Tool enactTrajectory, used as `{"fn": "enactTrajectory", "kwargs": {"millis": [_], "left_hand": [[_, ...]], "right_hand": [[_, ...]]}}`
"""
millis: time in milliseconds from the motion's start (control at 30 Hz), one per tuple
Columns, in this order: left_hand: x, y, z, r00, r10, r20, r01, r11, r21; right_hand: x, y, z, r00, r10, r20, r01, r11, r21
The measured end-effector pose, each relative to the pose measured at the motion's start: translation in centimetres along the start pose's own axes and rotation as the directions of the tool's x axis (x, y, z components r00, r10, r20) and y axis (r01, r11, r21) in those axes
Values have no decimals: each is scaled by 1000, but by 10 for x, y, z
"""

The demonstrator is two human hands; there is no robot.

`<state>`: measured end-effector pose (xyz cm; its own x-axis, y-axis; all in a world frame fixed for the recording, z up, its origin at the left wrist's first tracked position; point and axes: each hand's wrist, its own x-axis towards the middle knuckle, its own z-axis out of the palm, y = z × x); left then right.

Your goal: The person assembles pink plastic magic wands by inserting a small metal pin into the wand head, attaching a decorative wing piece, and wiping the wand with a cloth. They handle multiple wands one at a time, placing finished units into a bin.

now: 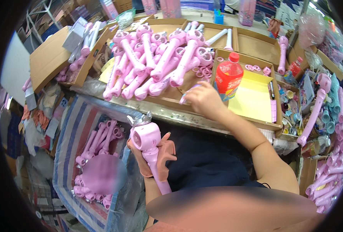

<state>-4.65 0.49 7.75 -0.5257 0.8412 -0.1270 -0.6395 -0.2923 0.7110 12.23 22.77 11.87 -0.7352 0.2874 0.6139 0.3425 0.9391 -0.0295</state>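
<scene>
My left hand (166, 154), in an orange-pink glove, is wrapped round a pink toy wand (146, 137). The wand has a round hollow head with a silver crown on top, and its handle slants down toward my body. Over the front of the bench, my right hand (204, 98) is bare, its fingers pinched together at the edge of a cardboard tray. A small pinkish-purple bit shows at the fingertips, too small to name. Just beyond that hand lies a heap of pink wands (156, 58), with loose pink rings (205, 72) beside it.
A red-capped drink bottle (228, 77) stands right of my right hand, in a box lined with yellow paper (252, 100). A striped woven bag (69, 143) at lower left holds more wands. Further wands and teal handles (330, 116) crowd the right side. Cardboard boxes line the bench.
</scene>
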Motion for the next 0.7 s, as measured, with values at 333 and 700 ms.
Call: {"fn": "enactTrajectory", "kwargs": {"millis": [333,700], "left_hand": [[19,11,25,943,237,234,-328,542,774],[15,-3,28,885,423,196,-397,461,794]], "right_hand": [[-51,-95,5,939,339,46,-190,406,894],[-61,-90,12,713,315,627,-682,105,723]]}}
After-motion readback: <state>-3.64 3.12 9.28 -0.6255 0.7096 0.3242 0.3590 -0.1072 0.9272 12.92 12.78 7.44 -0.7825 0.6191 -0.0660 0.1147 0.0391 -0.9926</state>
